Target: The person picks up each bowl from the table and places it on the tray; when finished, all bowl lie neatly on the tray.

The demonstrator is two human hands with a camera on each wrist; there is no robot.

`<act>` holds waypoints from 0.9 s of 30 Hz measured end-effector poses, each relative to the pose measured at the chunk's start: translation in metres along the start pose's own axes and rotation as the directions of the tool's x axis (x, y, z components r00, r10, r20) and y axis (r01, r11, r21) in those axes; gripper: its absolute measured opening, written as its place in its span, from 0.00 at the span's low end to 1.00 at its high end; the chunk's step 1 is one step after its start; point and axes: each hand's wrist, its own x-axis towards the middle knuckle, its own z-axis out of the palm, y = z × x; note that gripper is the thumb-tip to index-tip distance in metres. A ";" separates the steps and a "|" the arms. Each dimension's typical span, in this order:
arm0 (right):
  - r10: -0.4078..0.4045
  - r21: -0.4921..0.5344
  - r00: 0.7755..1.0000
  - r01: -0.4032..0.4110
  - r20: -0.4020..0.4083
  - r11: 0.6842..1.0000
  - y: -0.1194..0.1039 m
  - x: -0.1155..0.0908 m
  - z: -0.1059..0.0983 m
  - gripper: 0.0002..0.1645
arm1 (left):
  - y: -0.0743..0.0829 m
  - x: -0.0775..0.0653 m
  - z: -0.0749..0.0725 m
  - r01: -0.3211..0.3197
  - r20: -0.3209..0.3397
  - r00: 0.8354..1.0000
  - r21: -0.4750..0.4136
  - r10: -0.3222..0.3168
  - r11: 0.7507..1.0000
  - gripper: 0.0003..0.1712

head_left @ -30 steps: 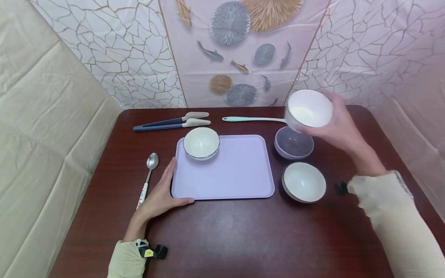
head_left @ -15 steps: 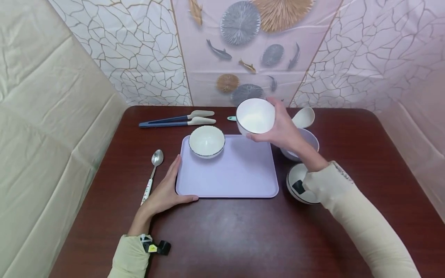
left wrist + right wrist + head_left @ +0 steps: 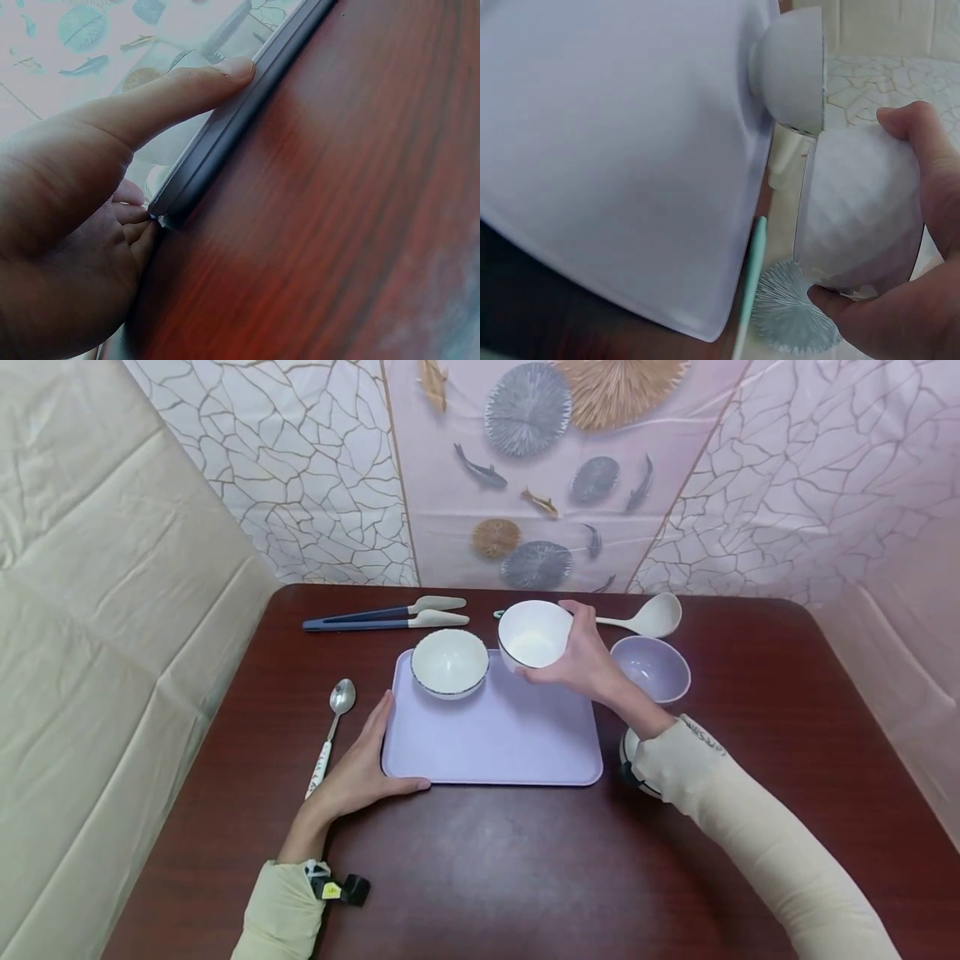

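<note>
My right hand [image 3: 581, 656] grips a white bowl [image 3: 534, 635] with a dark rim, thumb and fingers at opposite sides. The bowl is over the back right part of a lilac tray [image 3: 495, 743]; in the right wrist view its faceted outer wall [image 3: 859, 202] shows. Another white bowl [image 3: 450, 662] stands on the tray's back left part. Around the tray's near left corner lies my left hand [image 3: 360, 772], fingers straight along the left side and thumb [image 3: 187, 86] stretched along the front edge.
Right of the tray stands a purple bowl [image 3: 652, 670]. In front of it, a white bowl [image 3: 631, 745] is mostly hidden by my right sleeve. A ladle [image 3: 656, 615] and tongs [image 3: 390, 615] lie along the back; a spoon [image 3: 322, 752] lies at left.
My right hand has carried the white bowl left from above the purple bowl to over the tray, then lower. My left hand stays at the tray's corner.
</note>
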 end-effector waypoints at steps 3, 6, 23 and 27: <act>-0.005 -0.008 1.000 0.005 0.002 1.000 0.002 0.001 0.004 0.69 | -0.001 0.000 0.000 -0.003 0.002 1.000 -0.003 0.003 1.000 0.78; -0.009 -0.037 1.000 0.010 0.015 0.999 0.004 0.002 0.008 0.71 | -0.001 0.000 0.000 -0.005 0.002 1.000 -0.005 0.005 1.000 0.78; 0.075 -0.089 0.996 -0.072 0.037 0.993 0.005 0.002 0.026 0.71 | 0.000 0.001 -0.001 -0.027 0.000 1.000 0.001 0.027 1.000 0.78; 0.059 -0.093 0.998 -0.058 0.017 0.994 0.008 0.001 0.031 0.70 | -0.001 0.001 -0.001 -0.023 0.002 1.000 0.002 0.023 1.000 0.78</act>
